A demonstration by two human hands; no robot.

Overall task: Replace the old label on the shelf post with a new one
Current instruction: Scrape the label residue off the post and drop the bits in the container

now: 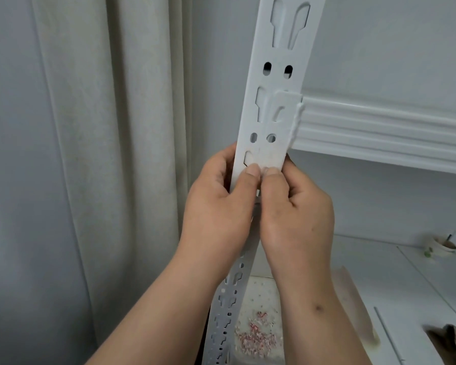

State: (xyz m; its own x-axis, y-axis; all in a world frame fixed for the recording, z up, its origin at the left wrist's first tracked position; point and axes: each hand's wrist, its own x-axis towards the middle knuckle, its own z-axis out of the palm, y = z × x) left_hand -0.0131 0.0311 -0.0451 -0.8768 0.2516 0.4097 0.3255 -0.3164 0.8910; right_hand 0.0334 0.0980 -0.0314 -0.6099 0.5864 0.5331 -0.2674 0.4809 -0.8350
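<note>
Both hands wrap the white slotted shelf post [263, 143] just below the shelf beam [379, 127]; left hand [219, 204] and right hand [295, 214] press thumbs together on its face, fingers curled behind.

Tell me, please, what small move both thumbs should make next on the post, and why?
Probably keep scraping with both thumbnails: the left hand and right hand grip the shelf post, thumbs pressed just below a dull residue patch, and red-and-white scraps already lie below.
</note>
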